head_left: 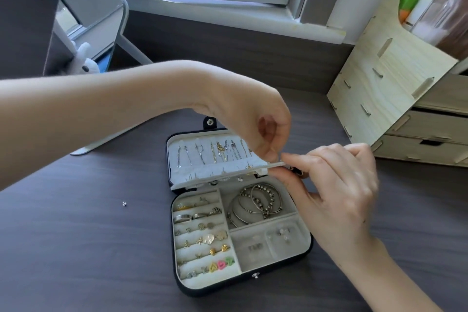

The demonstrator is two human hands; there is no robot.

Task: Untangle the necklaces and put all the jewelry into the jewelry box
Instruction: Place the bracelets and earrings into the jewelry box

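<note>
Jewelry box (220, 284) sits open on the tabletop (76, 248), pretty much full, necklaces (217, 151) hanging in the lid. Both hands meet at the right end of the lid's white flap (222, 172): left hand (255, 121) pinches it from above with curled fingers, right hand (336, 185) pinches from the side. The flap looks thin and bendy, so I'd grip the edge. One loose stud (124, 203) lies left of the box, tiny and probably slippery, a fingertip job.

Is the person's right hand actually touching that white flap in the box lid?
Touching. The head view shows the right hand pinching the right end of the white flap between thumb and forefinger.
</note>
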